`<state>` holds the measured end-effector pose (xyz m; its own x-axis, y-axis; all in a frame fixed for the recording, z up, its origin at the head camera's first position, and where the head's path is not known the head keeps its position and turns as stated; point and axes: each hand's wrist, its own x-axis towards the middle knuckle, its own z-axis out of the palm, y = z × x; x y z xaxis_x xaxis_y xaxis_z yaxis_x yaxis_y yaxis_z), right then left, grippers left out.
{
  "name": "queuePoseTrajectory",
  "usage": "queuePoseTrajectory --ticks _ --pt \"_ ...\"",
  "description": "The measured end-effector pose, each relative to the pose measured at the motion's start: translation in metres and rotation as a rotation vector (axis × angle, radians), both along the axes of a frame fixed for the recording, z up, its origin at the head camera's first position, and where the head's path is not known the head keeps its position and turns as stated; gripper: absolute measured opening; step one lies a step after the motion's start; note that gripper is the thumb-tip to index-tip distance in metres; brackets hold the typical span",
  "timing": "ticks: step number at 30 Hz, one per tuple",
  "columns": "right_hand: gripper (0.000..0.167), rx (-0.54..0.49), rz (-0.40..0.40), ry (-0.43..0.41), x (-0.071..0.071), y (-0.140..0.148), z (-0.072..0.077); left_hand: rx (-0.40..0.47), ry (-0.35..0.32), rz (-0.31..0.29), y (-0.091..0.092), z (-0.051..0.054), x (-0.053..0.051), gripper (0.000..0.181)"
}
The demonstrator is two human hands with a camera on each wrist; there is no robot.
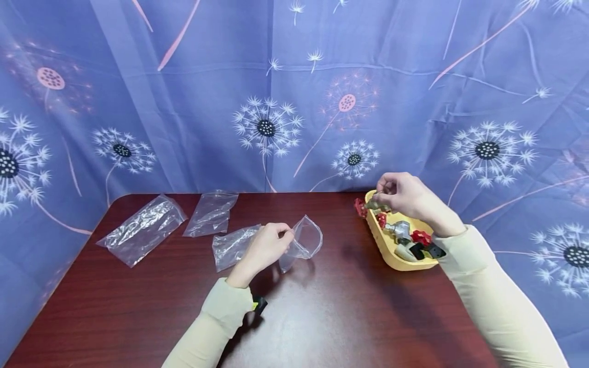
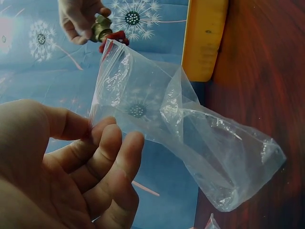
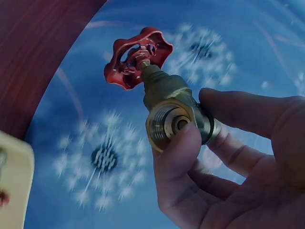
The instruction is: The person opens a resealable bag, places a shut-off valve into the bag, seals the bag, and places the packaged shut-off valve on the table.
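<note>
My right hand (image 1: 407,197) grips a brass gate valve (image 3: 171,105) by its body, above the far end of the yellow bin (image 1: 391,260). The valve's red handwheel (image 3: 138,57) points away from the fingers, and a threaded opening faces the right wrist camera. Near the table's middle, my left hand (image 1: 269,248) pinches the zip edge of a clear plastic bag (image 2: 157,105) between thumb and index finger. The bag's mouth gapes in the head view, and nothing shows inside it. Its lower part hangs loosely creased.
More clear bags lie flat on the left of the table: one at the far left (image 1: 142,230), one at the back (image 1: 211,214), one beside the left hand (image 1: 232,249). Other valves, one with a red handwheel (image 1: 421,237), and black pieces (image 1: 434,250) lie in the bin.
</note>
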<state>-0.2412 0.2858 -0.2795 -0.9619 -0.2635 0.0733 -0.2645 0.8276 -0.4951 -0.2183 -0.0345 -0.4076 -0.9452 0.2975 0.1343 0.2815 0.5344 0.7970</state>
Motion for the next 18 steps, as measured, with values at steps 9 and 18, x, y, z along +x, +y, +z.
queuePoseTrajectory --ticks 9,18 --pt "0.014 -0.041 0.094 0.009 0.020 -0.044 -0.013 0.005 -0.002 -0.003 0.003 0.000 0.002 0.021" --pt "0.018 -0.122 0.149 0.008 0.028 -0.086 -0.031 -0.004 -0.009 -0.007 0.004 -0.003 0.001 0.022"
